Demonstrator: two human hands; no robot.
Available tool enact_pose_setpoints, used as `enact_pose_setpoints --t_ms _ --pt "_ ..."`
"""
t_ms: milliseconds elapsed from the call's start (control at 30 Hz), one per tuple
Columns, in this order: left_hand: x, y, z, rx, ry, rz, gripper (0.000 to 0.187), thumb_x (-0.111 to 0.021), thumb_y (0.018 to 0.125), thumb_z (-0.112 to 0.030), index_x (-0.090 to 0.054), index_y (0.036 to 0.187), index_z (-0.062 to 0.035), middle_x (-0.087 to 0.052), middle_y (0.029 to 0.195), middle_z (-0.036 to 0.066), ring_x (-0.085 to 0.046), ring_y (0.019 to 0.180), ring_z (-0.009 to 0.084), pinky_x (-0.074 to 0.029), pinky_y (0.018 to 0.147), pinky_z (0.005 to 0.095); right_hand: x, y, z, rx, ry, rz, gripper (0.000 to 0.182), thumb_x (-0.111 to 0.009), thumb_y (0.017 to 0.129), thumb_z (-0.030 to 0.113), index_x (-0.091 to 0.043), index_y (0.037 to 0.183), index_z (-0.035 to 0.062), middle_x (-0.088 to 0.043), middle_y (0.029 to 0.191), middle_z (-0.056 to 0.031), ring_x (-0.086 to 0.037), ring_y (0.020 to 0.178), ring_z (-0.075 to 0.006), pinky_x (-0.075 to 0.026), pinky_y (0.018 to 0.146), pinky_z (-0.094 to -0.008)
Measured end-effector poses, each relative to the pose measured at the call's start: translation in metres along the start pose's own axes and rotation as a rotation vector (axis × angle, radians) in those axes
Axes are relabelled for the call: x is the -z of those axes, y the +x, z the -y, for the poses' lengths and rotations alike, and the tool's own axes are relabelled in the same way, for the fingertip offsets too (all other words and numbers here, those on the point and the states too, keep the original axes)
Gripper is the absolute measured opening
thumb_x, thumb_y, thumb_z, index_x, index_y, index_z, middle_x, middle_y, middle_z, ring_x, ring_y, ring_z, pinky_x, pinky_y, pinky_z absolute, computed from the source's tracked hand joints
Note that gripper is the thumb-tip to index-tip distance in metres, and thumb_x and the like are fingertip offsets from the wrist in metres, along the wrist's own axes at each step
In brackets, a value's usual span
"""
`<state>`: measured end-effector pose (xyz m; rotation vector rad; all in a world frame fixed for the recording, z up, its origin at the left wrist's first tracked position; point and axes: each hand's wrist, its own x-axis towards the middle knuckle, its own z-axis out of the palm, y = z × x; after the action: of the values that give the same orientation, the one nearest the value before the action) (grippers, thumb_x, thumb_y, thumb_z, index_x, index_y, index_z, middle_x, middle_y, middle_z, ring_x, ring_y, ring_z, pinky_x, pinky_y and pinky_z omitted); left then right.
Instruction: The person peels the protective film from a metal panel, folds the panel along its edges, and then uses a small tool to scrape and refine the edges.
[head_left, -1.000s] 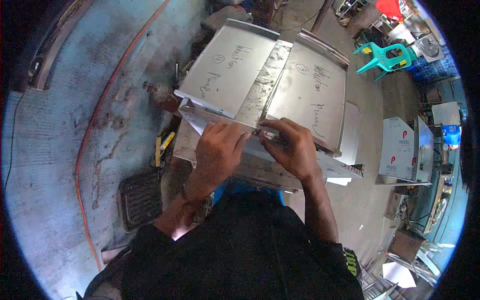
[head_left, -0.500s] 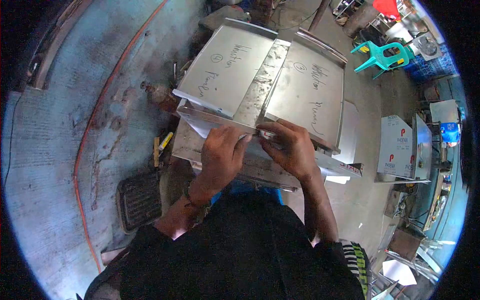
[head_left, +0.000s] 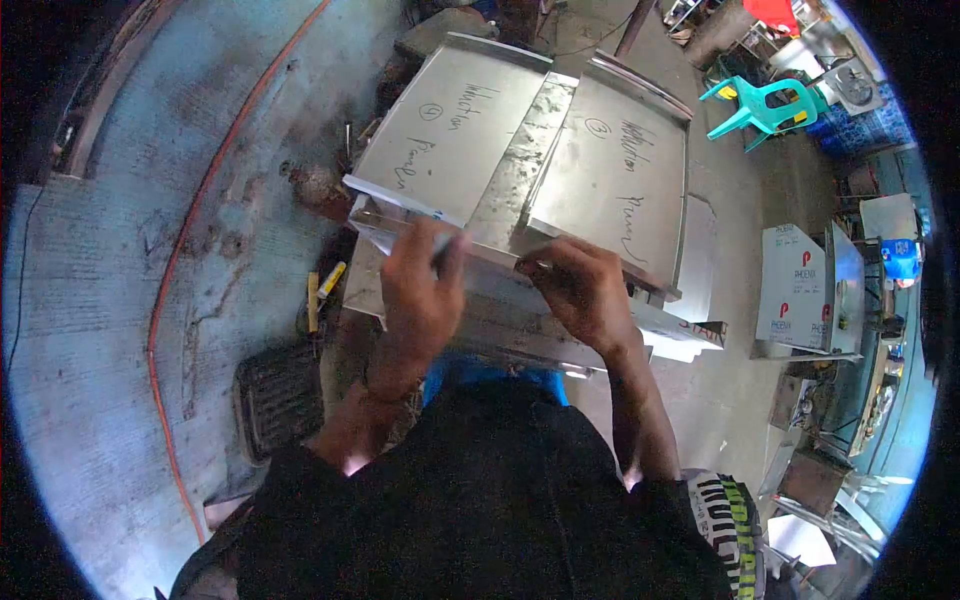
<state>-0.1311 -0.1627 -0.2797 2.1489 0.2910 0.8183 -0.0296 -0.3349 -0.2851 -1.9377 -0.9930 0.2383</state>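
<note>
Two metal sheet pieces with turned-up edges lie side by side in front of me: the left panel and the right panel, both with handwriting in marker. Between them runs a stained metal strip. My left hand is blurred at the near edge of the left panel, thumb and forefinger apart, with nothing visible between them. At the near corner of the right panel, my right hand has its fingers pinched together; what they hold, if anything, is hidden.
A yellow-handled tool lies at left, above a dark ribbed mat. An orange cable crosses the blue surface. A green chair and a film-covered sheet box stand at right. Striped cloth shows at lower right.
My left hand has moved left, away from my right hand, and its thumb and forefinger have parted. The small pale thing between my right fingers no longer shows. My right hand has barely moved.
</note>
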Motion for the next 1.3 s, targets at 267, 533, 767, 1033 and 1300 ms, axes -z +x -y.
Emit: enact_pose_setpoints --t_ms 267,533,767,1033,1300 --pt "-0.036 0.056 -0.002 0.056 -0.065 -0.088 0.020 -0.059 0.097 -0.021 -0.054 0.098 -0.0009 -0.065 0.077 0.022 -0.069 0.076 0.0387 -0.050 0.062 0.0447 0.005 -0.008 0.004 -0.051 0.139 -0.043 0.008 -0.066 0.084 -0.004 -0.063 0.090 -0.0007 -0.064 0.078 -0.0088 -0.062 0.071 -0.0134 -0.050 0.065 -0.0271" --pt "-0.061 0.057 -0.002 0.126 0.295 0.210 0.024 -0.056 0.097 -0.023 -0.053 0.095 0.0001 -0.062 0.073 0.025 -0.063 0.076 0.0461 -0.049 0.069 0.0527 0.012 -0.021 -0.004 -0.093 0.259 -0.181 0.004 -0.062 0.089 0.000 -0.059 0.092 0.0009 -0.059 0.073 -0.0040 -0.054 0.064 -0.0085 -0.043 0.059 -0.0243" --pt "-0.064 0.060 -0.006 0.233 0.403 0.325 0.027 -0.054 0.097 -0.029 -0.055 0.100 -0.0017 -0.066 0.084 0.028 -0.065 0.086 0.0469 -0.048 0.073 0.0555 0.037 -0.051 0.019 -0.162 0.045 -0.326 0.009 -0.063 0.088 -0.002 -0.058 0.095 0.0000 -0.062 0.079 -0.0091 -0.059 0.067 -0.0130 -0.048 0.062 -0.0283" --pt "-0.068 0.056 -0.004 0.191 0.535 0.325 0.025 -0.055 0.097 -0.027 -0.054 0.100 -0.0019 -0.066 0.081 0.024 -0.066 0.084 0.0447 -0.050 0.074 0.0540 0.073 -0.087 -0.007 -0.053 0.330 -0.867 0.011 -0.061 0.090 -0.003 -0.056 0.100 0.0005 -0.058 0.096 -0.0053 -0.052 0.082 -0.0100 -0.043 0.071 -0.0219" --pt "-0.073 0.056 -0.002 0.166 0.577 0.276 0.027 -0.055 0.097 -0.027 -0.057 0.106 -0.0018 -0.068 0.087 0.027 -0.067 0.087 0.0445 -0.051 0.076 0.0535 0.163 -0.116 -0.010 0.196 0.597 -1.130 0.011 -0.055 0.091 0.010 -0.052 0.093 -0.0007 -0.051 0.090 -0.0085 -0.047 0.078 -0.0162 -0.041 0.071 -0.0291"
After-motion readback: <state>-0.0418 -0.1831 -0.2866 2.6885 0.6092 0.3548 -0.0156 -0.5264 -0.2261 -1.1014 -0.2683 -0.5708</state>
